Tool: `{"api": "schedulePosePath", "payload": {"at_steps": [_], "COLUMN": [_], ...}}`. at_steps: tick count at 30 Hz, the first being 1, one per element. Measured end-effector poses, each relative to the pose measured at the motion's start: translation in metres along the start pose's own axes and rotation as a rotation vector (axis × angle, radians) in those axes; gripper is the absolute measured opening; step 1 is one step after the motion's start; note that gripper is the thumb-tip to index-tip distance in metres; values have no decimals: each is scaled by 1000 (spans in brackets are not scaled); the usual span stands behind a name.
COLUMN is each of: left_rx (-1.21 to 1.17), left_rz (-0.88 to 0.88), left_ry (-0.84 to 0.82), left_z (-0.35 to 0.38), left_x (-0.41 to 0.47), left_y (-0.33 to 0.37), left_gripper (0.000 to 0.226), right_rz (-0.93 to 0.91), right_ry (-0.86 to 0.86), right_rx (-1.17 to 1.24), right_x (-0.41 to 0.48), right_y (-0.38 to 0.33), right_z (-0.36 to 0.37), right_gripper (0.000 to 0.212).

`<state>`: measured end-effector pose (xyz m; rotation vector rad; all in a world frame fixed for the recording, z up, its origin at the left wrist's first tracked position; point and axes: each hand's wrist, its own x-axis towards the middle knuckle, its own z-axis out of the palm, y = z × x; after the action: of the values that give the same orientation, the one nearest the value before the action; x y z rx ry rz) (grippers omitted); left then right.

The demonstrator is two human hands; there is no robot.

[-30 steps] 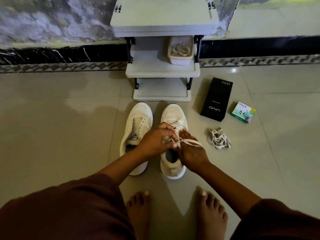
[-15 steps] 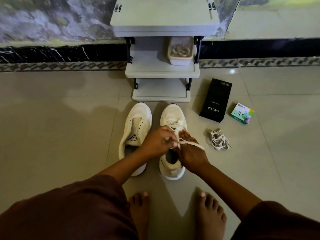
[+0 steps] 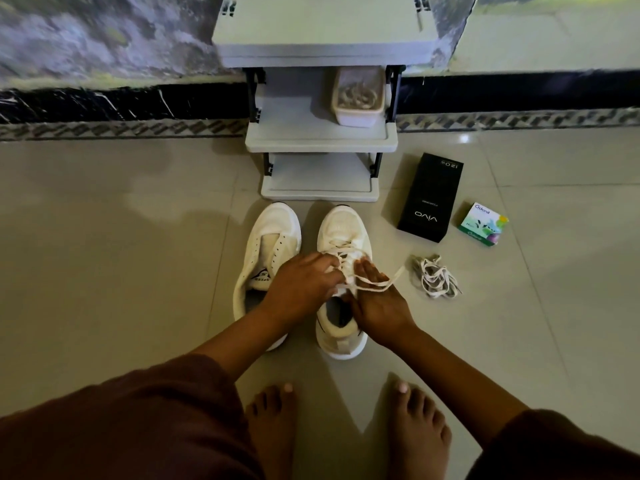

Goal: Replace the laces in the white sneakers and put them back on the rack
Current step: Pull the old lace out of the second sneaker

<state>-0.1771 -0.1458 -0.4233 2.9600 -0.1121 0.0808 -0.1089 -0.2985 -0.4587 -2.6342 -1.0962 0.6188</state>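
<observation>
While the left hand (image 3: 304,282) curls its fingers (image 3: 330,268) over the eyelets of a white mesh sneaker (image 3: 341,233), the blurred tips seem to pinch a flat cream shoelace (image 3: 396,276). The right hand (image 3: 379,301) lies just beside them with its fingers (image 3: 363,270) straight and close together, pressing flat on the tongue of the same shoe. The lace loops over the back of those fingers and its free end trails off to their right. Under both hands the sneaker stands upright on the beige tiled floor (image 3: 121,254), toe pointing away from the person.

Just left of the left fingers, and touching that wrist, stands a second white sneaker with bare eyelets (image 3: 273,226), its tongue open. Near the right fingers, further right, lies a loose tangle of worn pale laces (image 3: 434,278). Beyond that tangle are a black rectangular phone box (image 3: 431,199) and a small green-and-white carton (image 3: 483,223), apart from each other.

Straight ahead of the fingertips, past the toes, stands a grey plastic shoe rack (image 3: 322,142). Its middle shelf carries a translucent plastic tub (image 3: 358,117). Nearest the person are two bare feet (image 3: 415,431) and dark maroon sleeves (image 3: 138,427).
</observation>
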Motion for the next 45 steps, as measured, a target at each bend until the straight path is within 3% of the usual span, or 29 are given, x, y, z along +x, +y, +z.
{"api": "schedulePosePath", "payload": {"at_steps": [4,6,9,14,16,20,23,26,29,32,35,38,40,43,45], "left_rx": [65,-132,-483,-805,-659,-32,97,96,-348,-786,-989,-1114,-909,-221,-51], "left_rz": [139,59,-133,-293,-274,-29,78,87,-140,-242,-271,-356,-250,-93,-57], "left_ry": [112,121,54,9,-40,24,82,100,83,3,-1,-1,-35,-125,-43], "left_z": [11,7,3,-4,-3,1,11,14,6,-3,-11,-21,-23,-11,-5], "left_x": [3,5,5,0,-1,-3,-4,0,2,2,1,1,3,1,-5], "left_y": [3,5,1,3,0,-1,5,8,7,15,20,13,11,12,9], "left_gripper": [19,10,17,8,16,24,27,20,11,12,12,13,3,31,31], "right_rz": [17,17,18,-9,-6,0,17,17,14,16,14,27,19,15,2], "right_ry": [-26,-26,1,67,48,38,21,14,25,-10,-3,23,25,28,26], "right_rx": [21,31,41,57,53,66,62,71,60,21,4,30,31,101,91], "right_x": [0,0,0,0,-2,-3,-2,-4,-5,-3,-2,-1,0,-2,-4], "right_y": [-1,-1,2,1,-1,-1,-1,-4,-4,-3,-2,-1,0,-1,0], "right_z": [-4,-2,1,2,0,-2,-2,-4,-6,-5,-3,-1,0,-1,1], "right_gripper": [68,70,88,89,89,84,76,83,92,67,69,88,86,65,66]}}
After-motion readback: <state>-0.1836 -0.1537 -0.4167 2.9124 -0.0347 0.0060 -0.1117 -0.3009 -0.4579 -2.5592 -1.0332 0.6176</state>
